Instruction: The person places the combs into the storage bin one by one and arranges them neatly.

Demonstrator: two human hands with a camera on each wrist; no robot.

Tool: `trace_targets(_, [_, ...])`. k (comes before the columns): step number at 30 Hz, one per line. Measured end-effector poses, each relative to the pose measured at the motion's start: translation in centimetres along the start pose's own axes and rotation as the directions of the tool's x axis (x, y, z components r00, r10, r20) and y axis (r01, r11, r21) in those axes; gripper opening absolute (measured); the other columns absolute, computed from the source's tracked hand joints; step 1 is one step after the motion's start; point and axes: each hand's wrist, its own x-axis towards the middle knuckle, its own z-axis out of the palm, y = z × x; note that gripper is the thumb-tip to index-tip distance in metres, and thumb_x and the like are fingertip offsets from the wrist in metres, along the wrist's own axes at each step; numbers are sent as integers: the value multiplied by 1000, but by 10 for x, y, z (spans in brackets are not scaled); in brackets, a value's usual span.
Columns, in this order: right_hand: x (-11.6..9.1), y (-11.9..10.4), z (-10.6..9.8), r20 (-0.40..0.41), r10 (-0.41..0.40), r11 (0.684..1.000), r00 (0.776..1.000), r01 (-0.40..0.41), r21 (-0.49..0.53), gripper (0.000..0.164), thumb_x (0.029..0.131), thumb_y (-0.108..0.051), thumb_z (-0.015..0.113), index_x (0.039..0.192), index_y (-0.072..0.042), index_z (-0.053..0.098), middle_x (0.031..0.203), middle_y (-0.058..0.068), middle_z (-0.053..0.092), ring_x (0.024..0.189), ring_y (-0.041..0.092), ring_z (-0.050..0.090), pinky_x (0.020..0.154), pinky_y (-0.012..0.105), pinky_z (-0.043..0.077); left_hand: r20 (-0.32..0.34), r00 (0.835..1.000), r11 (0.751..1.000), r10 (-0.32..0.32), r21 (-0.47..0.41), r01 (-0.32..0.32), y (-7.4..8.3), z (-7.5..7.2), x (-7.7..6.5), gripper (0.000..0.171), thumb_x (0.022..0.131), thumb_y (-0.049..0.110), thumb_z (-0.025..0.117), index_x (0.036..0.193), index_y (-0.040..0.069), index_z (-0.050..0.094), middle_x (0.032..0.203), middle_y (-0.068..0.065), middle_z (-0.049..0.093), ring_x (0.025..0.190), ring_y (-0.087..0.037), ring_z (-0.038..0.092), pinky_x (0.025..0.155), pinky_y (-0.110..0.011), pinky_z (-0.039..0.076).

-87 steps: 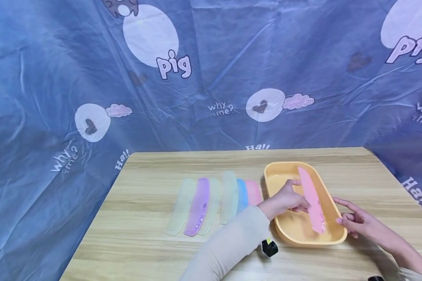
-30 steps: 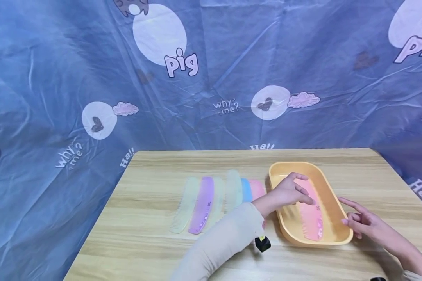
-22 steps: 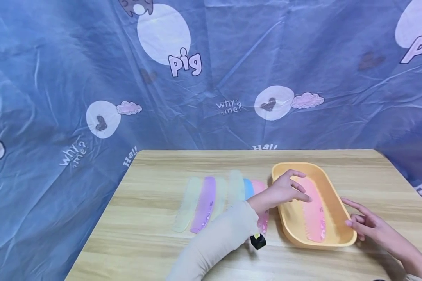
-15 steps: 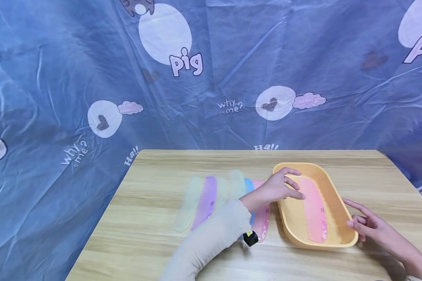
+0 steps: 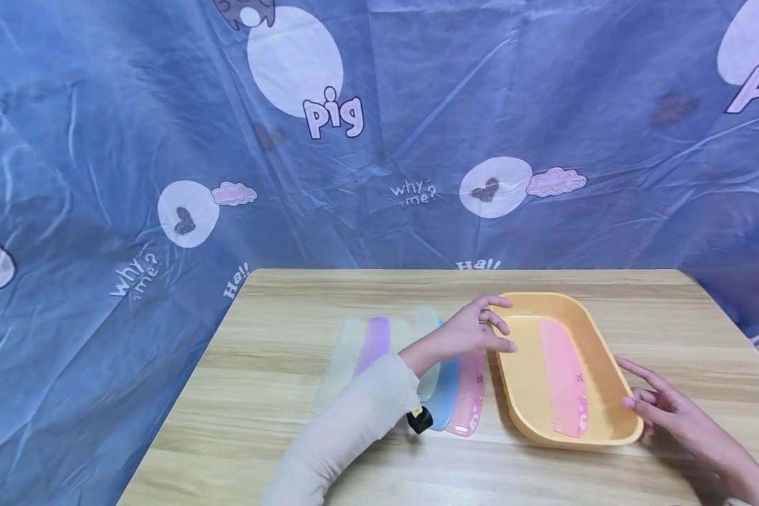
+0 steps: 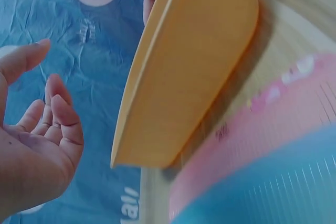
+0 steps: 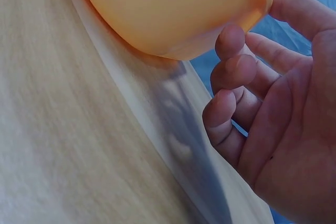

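Observation:
A pink comb lies flat in the yellow plastic tray. My left hand hovers at the tray's left rim, fingers loosely bent and holding nothing; the left wrist view shows its thumb and fingers well apart. On the table beneath that wrist lie another pink comb and a blue comb, side by side. My right hand touches the tray's right side, thumb at the rim. In the right wrist view its other fingers bend loosely beside the tray wall.
Left of the blue comb, a purple comb and several pale green combs lie in a row, partly covered by my left sleeve. A blue printed cloth hangs behind the wooden table.
My left hand has put the pink comb down in the tray, released it and moved left to the rim. My right hand stays at the tray's side.

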Motion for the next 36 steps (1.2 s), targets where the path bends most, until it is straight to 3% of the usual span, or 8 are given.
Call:
trace_targets(3, [-1,1,-1,-5,3,1000,1000,-3,4,78,94,15,40,150,-35,24,71,-11,52,55,17,48,48,35,39,-10,1000,1000,4,-4,-4,-5,-9,-3,65,77,0,76,133,18,47,92,1,61,73,-8,58,67,-21,47])
trace_targets(10, [0,-1,-2,0,13,1000,1000,-13,-10,76,94,13,40,152,-33,22,71,-12,49,55,19,47,48,35,41,-50,999,1000,-5,21,6,-18,-36,-13,68,78,-3,74,138,9,43,96,-6,60,73,-9,61,69,-21,51])
trace_targets(15, [1,-3,-3,-12,23,999,1000,-24,-39,74,95,12,41,153,-30,21,69,-10,47,55,18,47,48,34,42,-89,996,998,-30,60,36,-24,-65,-24,65,81,0,73,138,10,43,94,2,58,74,-9,60,64,-22,45])
trace_targets(23, [3,-2,-3,-17,22,998,1000,-23,-65,74,95,11,41,153,-30,20,72,-15,49,56,17,47,49,34,44,-146,988,995,-45,82,58,-31,-105,-44,67,82,3,72,140,9,40,99,1,57,80,-8,59,69,-25,45])
trace_targets(29, [4,0,-5,-11,39,997,999,-40,-68,74,96,10,41,152,-34,21,74,-16,53,56,16,48,49,33,44,-216,975,994,-56,82,75,-38,-130,-56,64,81,1,72,138,8,43,102,-1,57,80,-9,55,73,-21,46])
trace_targets(36, [5,0,-5,-8,62,995,998,-62,-84,74,97,8,40,152,-35,19,74,-16,51,57,17,48,52,32,45,-298,951,986,-78,117,117,-51,-158,-69,68,81,1,72,141,3,41,122,-16,56,95,-16,55,82,-23,47])
